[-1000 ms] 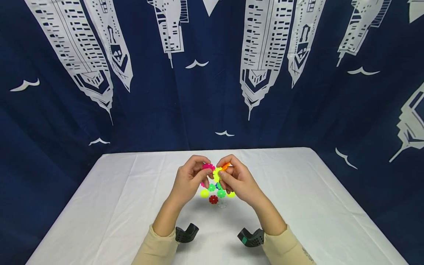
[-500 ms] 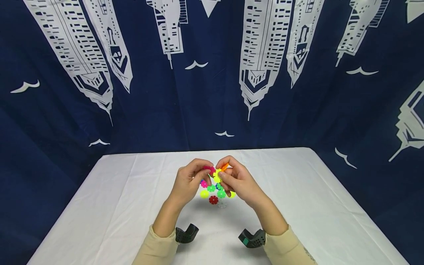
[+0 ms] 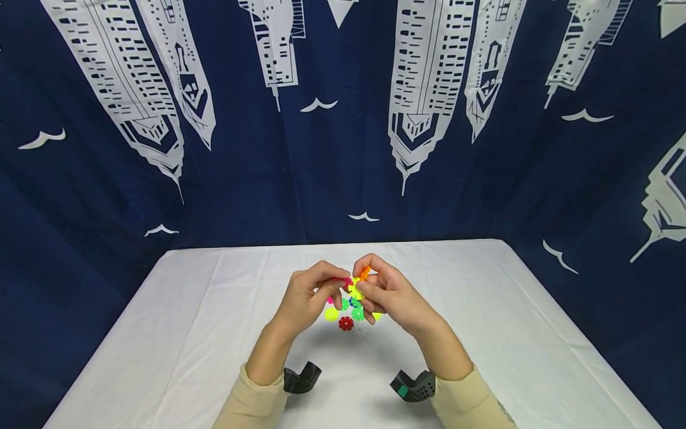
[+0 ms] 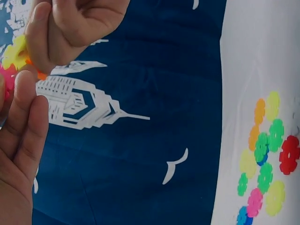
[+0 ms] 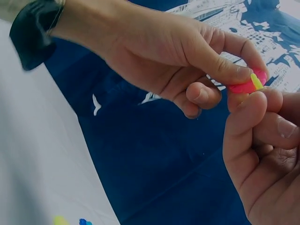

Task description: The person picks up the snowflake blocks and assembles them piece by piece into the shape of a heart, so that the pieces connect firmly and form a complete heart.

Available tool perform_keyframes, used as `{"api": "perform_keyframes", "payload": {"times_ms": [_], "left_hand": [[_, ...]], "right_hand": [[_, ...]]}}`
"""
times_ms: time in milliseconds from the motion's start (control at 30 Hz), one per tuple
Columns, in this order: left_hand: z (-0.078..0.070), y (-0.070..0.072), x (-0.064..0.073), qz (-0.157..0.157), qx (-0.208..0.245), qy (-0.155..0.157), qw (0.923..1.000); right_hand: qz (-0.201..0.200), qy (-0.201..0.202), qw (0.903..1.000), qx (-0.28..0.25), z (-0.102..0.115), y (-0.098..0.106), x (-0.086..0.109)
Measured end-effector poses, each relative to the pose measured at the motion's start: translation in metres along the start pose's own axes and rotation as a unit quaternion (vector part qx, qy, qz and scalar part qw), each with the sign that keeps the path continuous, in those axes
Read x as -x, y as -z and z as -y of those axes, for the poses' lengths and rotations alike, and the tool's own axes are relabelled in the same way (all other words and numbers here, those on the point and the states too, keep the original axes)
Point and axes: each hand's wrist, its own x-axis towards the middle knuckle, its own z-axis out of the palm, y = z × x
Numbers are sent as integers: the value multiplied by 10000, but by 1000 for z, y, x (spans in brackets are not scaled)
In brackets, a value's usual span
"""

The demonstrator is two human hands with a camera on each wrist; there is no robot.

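Over the table my left hand (image 3: 311, 293) pinches a pink notched plastic disc (image 5: 241, 87) between thumb and fingers. Facing it, my right hand (image 3: 395, 292) holds a yellow notched disc (image 3: 355, 290) with an orange disc (image 3: 365, 273) joined to it. The pink and yellow discs meet at their edges; in the right wrist view the yellow one (image 5: 256, 81) stands across the pink one. Fingertips hide much of all three pieces. In the left wrist view the yellow (image 4: 17, 52) and pink (image 4: 6, 77) discs show at the left edge.
Below the hands, several loose notched discs lie on the white-clothed table (image 3: 203, 333), among them a red one (image 3: 346, 323), a clear one (image 3: 359, 331), green ones (image 4: 265, 177) and a pink one (image 4: 254, 202). A dark blue printed curtain (image 3: 343, 161) hangs behind.
My left hand has come slightly right and down, turning the pink disc from face-on to more edge-on against the yellow one. My right hand has shifted a little right and down.
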Motion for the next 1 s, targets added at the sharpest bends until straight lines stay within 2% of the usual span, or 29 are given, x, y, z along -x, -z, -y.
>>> {"api": "perform_keyframes", "payload": {"times_ms": [267, 400, 500, 767, 1000], "left_hand": [[-11, 0, -5, 98, 132, -348, 9993], [-17, -2, -6, 72, 209, -389, 9990], [-20, -2, -6, 49, 91, -401, 9991], [-21, -1, -6, 6, -100, -431, 9990], [-17, 1, -5, -206, -132, -277, 9993]], "right_hand": [[277, 150, 9982, -514, 5, -2, 3], [410, 294, 9951, -853, 8, -4, 4], [436, 325, 9934, -1015, 9, -5, 4], [253, 155, 9967, -750, 13, -7, 4], [387, 640, 9968, -269, 11, -3, 4]]}}
